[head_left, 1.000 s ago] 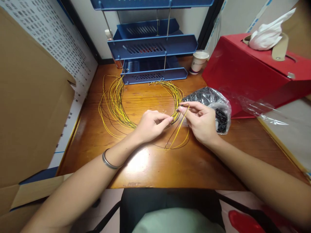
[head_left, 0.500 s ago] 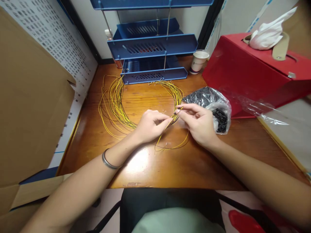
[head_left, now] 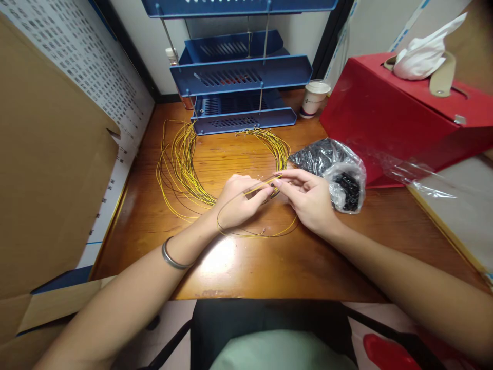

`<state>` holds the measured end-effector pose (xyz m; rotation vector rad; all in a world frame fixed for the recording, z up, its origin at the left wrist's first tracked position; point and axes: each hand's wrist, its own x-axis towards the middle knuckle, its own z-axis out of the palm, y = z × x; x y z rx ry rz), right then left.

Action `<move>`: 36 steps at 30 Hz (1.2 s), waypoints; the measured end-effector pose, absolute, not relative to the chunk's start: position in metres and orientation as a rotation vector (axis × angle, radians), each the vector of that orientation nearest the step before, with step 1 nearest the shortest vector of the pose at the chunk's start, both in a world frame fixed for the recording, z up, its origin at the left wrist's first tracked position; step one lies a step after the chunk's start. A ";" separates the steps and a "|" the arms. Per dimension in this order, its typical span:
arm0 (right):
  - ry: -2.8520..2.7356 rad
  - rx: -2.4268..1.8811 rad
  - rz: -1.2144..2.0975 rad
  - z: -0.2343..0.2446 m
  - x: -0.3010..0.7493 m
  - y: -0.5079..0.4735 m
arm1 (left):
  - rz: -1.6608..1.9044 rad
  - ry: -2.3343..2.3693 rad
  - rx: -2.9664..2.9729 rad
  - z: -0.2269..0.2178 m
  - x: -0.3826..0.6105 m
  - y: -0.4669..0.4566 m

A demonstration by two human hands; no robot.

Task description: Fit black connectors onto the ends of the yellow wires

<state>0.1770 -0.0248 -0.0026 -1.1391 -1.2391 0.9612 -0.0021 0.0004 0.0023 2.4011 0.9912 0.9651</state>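
Observation:
Thin yellow and dark wires lie in a large coiled bundle [head_left: 188,164] on the wooden table. My right hand [head_left: 314,200] pinches a yellow-and-dark wire [head_left: 250,190] between thumb and fingertips, near the bundle's right side. That wire loops back over my left wrist, with a thin end resting on the table below. My left hand [head_left: 241,200] is closed with thumb and forefinger together, touching the wires close to my right fingertips. Something small and dark shows between the fingertips of both hands, too small to name. Beside my right hand sits a clear plastic bag [head_left: 327,154] of small black pieces.
Blue stacked trays [head_left: 242,74] stand at the back, with a paper cup [head_left: 314,98] to their right. A red tissue box [head_left: 385,118] is on the right. Cardboard [head_left: 50,154] rises along the left side, and the table's front edge lies close to my body.
Both hands have moved slightly down, the right also leftward. The held wire has swung left, its loop now crossing over my left wrist instead of hanging between my hands.

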 end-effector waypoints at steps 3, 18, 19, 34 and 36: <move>-1.213 -1.139 0.888 -0.001 0.178 -0.024 | 0.953 1.035 2.363 0.004 -0.001 0.000; -1.202 -1.111 0.802 -0.001 0.179 -0.023 | 1.013 1.007 2.332 0.004 -0.002 -0.002; -1.185 -1.099 0.787 0.000 0.179 -0.023 | 1.008 1.007 2.328 0.004 -0.002 -0.002; -1.210 -1.148 0.801 0.002 0.180 -0.024 | 1.030 1.057 2.349 0.003 -0.002 -0.003; -1.228 -1.179 0.843 0.003 0.178 -0.026 | 1.024 1.015 2.371 0.003 -0.002 -0.002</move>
